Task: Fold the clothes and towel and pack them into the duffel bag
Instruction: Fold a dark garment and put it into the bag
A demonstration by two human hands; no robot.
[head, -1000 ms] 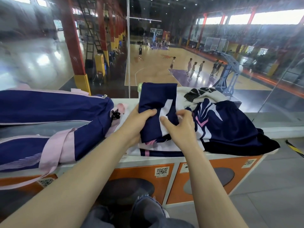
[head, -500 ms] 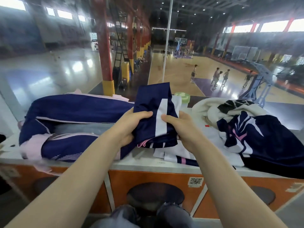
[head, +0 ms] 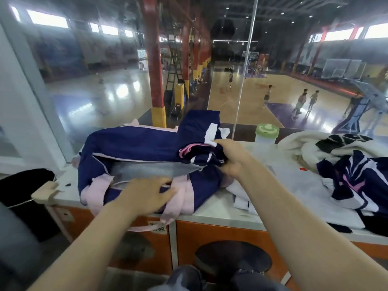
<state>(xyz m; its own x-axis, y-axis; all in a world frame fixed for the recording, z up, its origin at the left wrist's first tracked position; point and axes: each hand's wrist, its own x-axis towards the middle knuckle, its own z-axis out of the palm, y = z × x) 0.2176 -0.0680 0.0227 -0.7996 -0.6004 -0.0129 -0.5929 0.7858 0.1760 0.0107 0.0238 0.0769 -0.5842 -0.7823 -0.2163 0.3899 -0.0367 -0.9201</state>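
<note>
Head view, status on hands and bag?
Right hand grips folded navy-and-white garment over navy-and-pink duffel bag. Left hand on bag's near edge. Opening unobstructed.

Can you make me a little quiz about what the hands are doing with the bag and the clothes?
1. True or false: the right hand holds the folded navy garment at the open end of the duffel bag.
2. What does the left hand rest on?
A. the green-lidded bottle
B. the near edge of the bag's opening
C. the towel
3. Fill in: the bottle stands on the counter between the bag and the cream ____.

Key
1. True
2. B
3. towel
</note>
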